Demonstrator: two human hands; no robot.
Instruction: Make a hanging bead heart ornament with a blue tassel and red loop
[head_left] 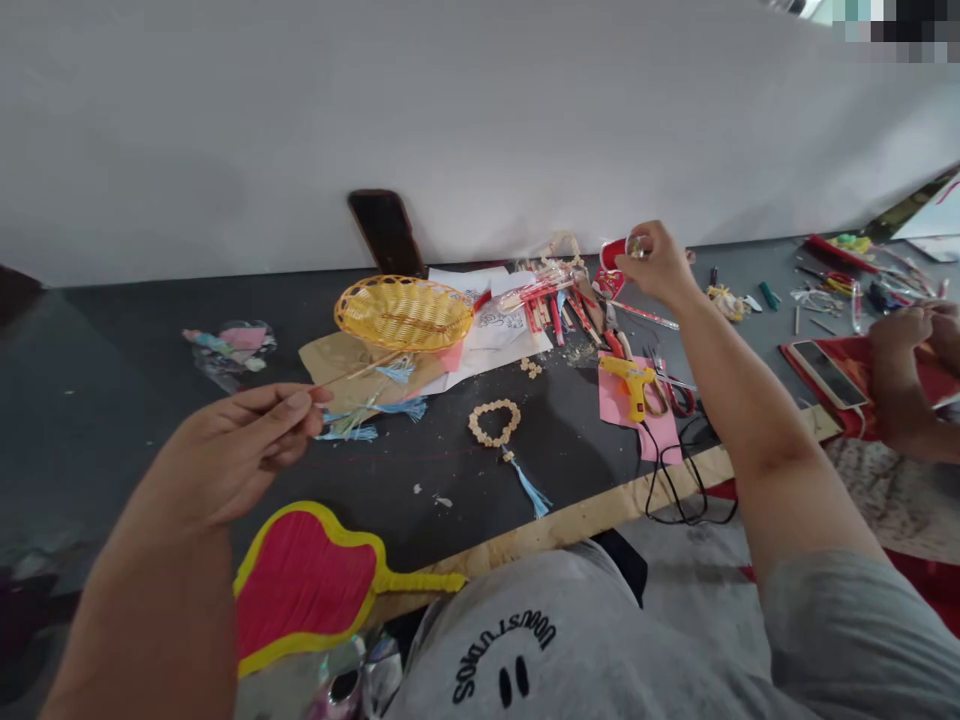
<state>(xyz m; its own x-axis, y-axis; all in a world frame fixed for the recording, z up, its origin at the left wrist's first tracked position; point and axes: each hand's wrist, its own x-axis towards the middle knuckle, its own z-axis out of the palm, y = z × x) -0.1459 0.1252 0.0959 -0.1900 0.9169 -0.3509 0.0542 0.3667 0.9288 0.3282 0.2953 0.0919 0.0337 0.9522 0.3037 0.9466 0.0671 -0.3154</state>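
My left hand point(262, 430) is closed in a pinch, over the left part of the table. A thin light-brown strand point(360, 370) runs from its fingertips toward the brown paper; whether it is a stick or a cord I cannot tell. Blue tassels point(397, 408) lie just beyond those fingers. At the back right, my right hand point(660, 262) grips a small red spool-like item point(615, 254), its fingers partly covering the end. Between my hands a ring of pale beads point(495, 424) with a blue tassel point(531, 488) rests on the dark table.
A yellow woven basket point(405, 315) stands before a propped phone point(384, 230). A yellow glue gun point(630, 380) and scissors point(679, 392) lie on pink paper, a black cable trailing off the edge. A pink-and-yellow fan point(315, 580) sits front left. Another person's hands point(911, 330) are at the right.
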